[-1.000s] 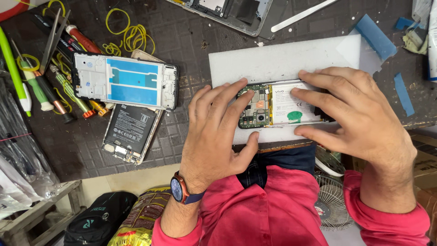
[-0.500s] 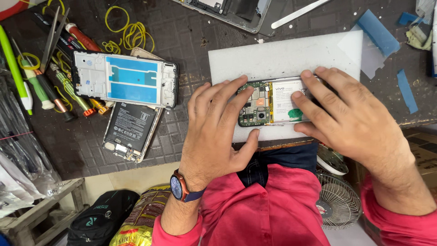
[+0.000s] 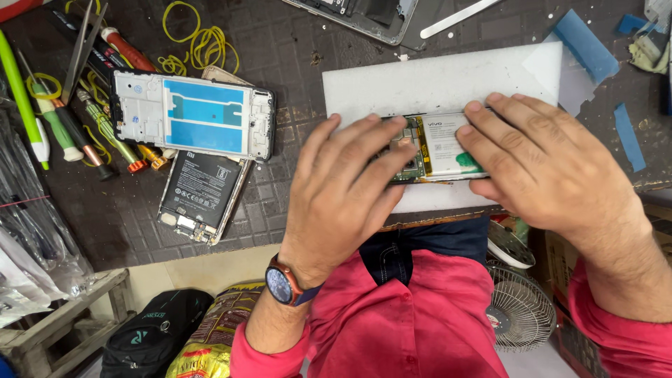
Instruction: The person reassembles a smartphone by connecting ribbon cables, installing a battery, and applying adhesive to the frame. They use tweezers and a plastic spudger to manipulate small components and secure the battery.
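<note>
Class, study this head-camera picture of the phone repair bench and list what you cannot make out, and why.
Head view only:
- Opened phone: both ends are covered by the left hand and right hand.
- Fingertip contact underneath: hidden by the hands.
- Second phone body: cut off by the top edge.
- Black battery phone: its upper part lies under the white frame.
- Screwdrivers: tips too small to tell.

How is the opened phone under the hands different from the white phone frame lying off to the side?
The opened phone lies on a white pad, gripped by the left hand and right hand; the white frame lies untouched on the dark mat. The phone shows circuitry and battery; the frame shows blue film. Both lie flat.
</note>
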